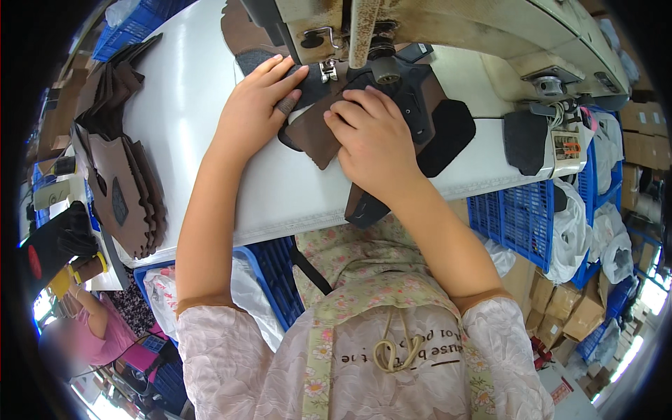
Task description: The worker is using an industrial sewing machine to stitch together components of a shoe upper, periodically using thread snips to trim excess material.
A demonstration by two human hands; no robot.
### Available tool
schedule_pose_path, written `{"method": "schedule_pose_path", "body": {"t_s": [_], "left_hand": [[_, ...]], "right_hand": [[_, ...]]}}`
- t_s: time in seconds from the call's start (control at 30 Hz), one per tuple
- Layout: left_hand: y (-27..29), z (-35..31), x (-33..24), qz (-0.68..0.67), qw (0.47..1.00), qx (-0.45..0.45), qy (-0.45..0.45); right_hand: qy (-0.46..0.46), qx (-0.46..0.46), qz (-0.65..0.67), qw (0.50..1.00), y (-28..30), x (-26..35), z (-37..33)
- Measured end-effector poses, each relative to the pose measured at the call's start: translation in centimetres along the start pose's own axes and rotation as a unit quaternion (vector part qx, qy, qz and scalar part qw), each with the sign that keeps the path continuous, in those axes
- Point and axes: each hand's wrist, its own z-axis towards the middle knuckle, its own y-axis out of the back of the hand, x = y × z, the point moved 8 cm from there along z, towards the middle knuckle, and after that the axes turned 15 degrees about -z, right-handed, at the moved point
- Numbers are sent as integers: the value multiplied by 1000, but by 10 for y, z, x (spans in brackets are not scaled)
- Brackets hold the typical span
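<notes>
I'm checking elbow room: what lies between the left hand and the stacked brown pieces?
In the head view, white tabletop lies between the left hand and the stacked brown pieces.

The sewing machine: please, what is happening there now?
At the sewing machine, the person's left hand rests on dark material beside the presser foot, while the right hand lies on a brown piece. More brown pieces are stacked on the left of the white table. I cannot tell if the machine runs.
</notes>
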Motion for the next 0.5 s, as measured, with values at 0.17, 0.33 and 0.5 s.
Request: {"method": "schedule_pose_path", "body": {"t_s": [0.17,0.33,0.5], "left_hand": [[-2,1,2,5,1000,-1,12],[-4,3,11,48,997,14,56],[-3,6,16,47,998,5,44]], "right_hand": [[-10,39,-65,997,4,7,-2],[-13,72,-88,993,-1,7,-4],[-25,81,-91,992,-5,5,-4]]}}
